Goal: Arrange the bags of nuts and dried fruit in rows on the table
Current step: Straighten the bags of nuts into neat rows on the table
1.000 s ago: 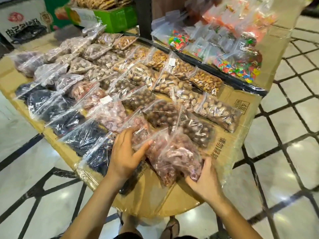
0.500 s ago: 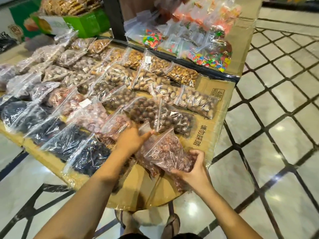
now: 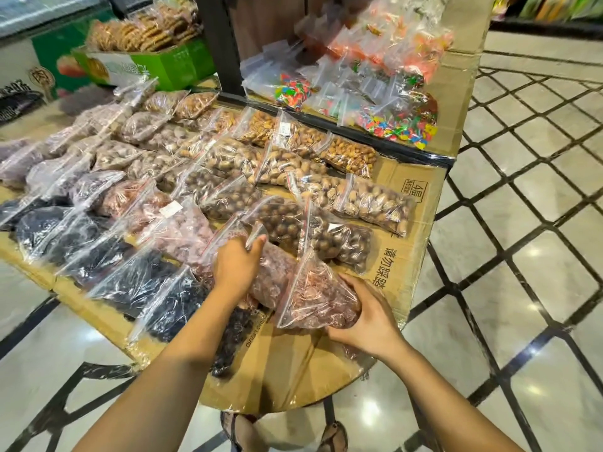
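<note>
**Near-right corner: reddish bag in hand, not yet laid down**

Obs. The counter [image 3: 293,380], topped with flattened cardboard [image 3: 401,256], carries clear zip bags in rows running from the left edge to the right edge. Dark dried fruit [image 3: 130,282] lies along the near edge, paler nuts toward the far edge.

Right hand [image 3: 368,318]: fingers curled round the filled end of a bag of reddish kernels [image 3: 315,295], clamped on it. The bag is at the near-right corner. Its filled end is low in the palm and its zip end is tipped up toward the far edge, so the long axis runs near-to-far, like its neighbours.

Left hand [image 3: 238,265]: back of hand to camera, laid on the adjacent bag of pink pieces [image 3: 277,282], thumb against a plastic flap. The fingers are hidden, so I cannot tell whether they grip or merely press.

Judgement. The step in hand looks like seating the reddish bag. Bare cardboard shows just right of the pink bag, on the near side of the bag of round brown nuts [image 3: 339,243]. The right hand is nearer and already holds the bag. The move likely needs only the zip end swung flat toward the far edge. Risk: the filled end overhangs the near edge and slides off.
</note>
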`<move>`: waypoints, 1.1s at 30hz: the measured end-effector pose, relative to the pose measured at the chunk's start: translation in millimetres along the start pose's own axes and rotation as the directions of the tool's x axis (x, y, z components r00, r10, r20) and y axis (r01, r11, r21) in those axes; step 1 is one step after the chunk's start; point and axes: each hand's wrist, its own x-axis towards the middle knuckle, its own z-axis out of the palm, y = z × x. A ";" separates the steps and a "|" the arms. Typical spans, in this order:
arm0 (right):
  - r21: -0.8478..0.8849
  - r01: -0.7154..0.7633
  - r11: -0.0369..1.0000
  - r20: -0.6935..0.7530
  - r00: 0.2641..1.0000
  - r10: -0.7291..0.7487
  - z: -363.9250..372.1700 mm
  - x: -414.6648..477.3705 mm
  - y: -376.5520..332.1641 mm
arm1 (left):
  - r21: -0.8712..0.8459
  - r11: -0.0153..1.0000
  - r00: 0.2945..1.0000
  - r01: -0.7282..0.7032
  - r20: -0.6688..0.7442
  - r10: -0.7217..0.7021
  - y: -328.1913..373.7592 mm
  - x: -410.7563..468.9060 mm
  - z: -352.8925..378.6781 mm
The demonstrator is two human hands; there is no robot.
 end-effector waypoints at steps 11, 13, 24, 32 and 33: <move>-0.246 -0.181 0.952 0.280 0.927 0.249 1.1 30.2 -19.1 | 0.052 0.998 0.961 -0.036 -0.271 0.049 -27.3 -0.1 -31.4; -0.176 -0.206 0.963 0.238 0.940 0.245 2.4 40.3 -31.8 | 0.070 0.994 0.991 0.080 -0.112 -0.072 -25.8 12.7 -42.5; -0.428 -0.066 0.902 0.208 0.963 0.169 42.9 55.9 -50.3 | -0.116 0.993 0.991 0.024 0.137 -0.007 -45.0 31.9 -92.6; -0.452 -0.084 0.888 0.172 0.969 0.179 47.4 60.1 -54.9 | 0.139 0.990 0.990 -0.003 -0.143 0.023 -56.2 16.0 -95.1; -0.435 -0.076 0.897 0.173 0.971 0.165 46.8 59.6 -54.5 | 0.145 0.986 0.970 -0.080 -0.217 0.111 -50.4 9.3 -88.7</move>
